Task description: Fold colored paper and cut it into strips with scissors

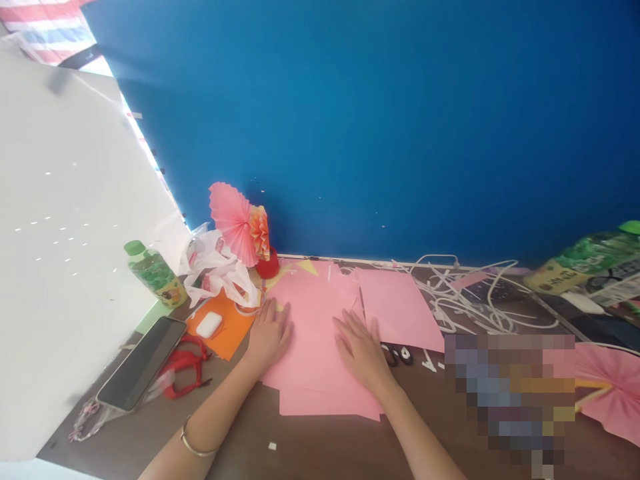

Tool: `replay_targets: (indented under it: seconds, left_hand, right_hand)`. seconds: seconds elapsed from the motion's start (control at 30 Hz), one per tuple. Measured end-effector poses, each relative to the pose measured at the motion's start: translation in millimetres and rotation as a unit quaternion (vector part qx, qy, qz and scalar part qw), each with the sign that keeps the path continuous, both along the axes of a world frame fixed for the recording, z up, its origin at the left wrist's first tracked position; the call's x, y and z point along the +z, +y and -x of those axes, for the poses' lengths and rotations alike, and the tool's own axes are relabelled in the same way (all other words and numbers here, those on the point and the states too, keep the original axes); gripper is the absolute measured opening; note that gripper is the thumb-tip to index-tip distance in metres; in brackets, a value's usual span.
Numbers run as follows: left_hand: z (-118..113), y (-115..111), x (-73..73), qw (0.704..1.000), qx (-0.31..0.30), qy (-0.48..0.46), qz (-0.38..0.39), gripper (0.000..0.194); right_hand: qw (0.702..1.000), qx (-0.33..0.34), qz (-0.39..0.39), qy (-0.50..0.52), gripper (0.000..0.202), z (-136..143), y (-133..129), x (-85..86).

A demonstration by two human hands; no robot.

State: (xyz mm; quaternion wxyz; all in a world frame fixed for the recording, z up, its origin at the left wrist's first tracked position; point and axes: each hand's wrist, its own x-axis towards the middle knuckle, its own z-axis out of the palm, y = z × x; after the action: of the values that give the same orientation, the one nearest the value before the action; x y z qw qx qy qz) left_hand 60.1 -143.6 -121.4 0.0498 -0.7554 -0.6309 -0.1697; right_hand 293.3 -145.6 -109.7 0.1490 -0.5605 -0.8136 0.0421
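Note:
Several sheets of pink paper (313, 347) lie overlapped on the dark table in front of me. My left hand (270, 333) rests flat on their left edge, fingers stretched out. On the right side of the same sheets, my right hand (363, 350) lies with its fingers spread. Neither hand grips anything. Another pink sheet (400, 310) sits just beyond my right hand, with the black handles of scissors (399, 354) peeking out below it. Left of my left hand is orange paper (227, 340) with a white earbud case (209, 325) on it.
Left stand a phone (143, 363), a red strap (185, 373), a green-capped bottle (157, 277) and a white plastic bag (220, 267). A folded pink paper fan (233, 223) leans at the back. Tangled white strips (480, 300) and another bottle (585, 263) lie right.

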Motion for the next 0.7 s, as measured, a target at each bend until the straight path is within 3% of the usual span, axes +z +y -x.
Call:
replay_targets:
  seconds: [0.7]
  left_hand:
    - [0.9, 0.1, 2.4, 1.0, -0.002, -0.01, 0.006, 0.041]
  right_hand:
    - [1.0, -0.008, 0.001, -0.022, 0.04, 0.6, -1.5, 3.5]
